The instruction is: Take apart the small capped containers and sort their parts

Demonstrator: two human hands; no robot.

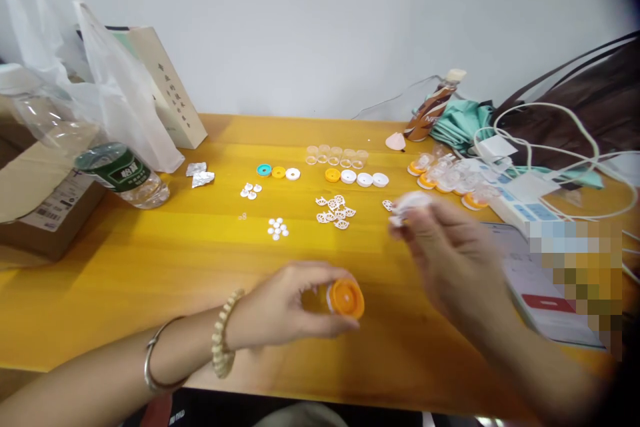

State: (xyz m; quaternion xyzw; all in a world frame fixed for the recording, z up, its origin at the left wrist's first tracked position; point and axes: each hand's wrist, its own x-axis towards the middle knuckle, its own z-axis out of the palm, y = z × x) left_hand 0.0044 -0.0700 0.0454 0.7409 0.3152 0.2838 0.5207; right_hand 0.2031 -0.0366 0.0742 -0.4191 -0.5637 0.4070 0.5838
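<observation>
Between the thumb and fingers of my left hand (pixel 295 300) is an orange round cap (pixel 347 298), its recessed face turned toward me; a paler part shows behind it. My right hand (pixel 450 253) pinches a white plastic piece (pixel 414 203), blurred and partly covered by the fingers. Beyond my hands lie white spoked pieces (pixel 335 210) in a loose pile, a cluster of small white discs (pixel 277 228) and some white knobbed pieces (pixel 251 191). Behind these stand a row of clear cups (pixel 337 156), several white rings (pixel 365 179), an orange ring (pixel 333 175) and a teal ring (pixel 264 170).
At right, clear-and-orange assembled pieces (pixel 435 173) sit beside a power strip (pixel 530 197), cables and a phone (pixel 540 280). A brown bottle (pixel 434 107) leans at the back. On the left are a water bottle (pixel 125 173), a cardboard box (pixel 55 213) and a plastic bag (pixel 120 93).
</observation>
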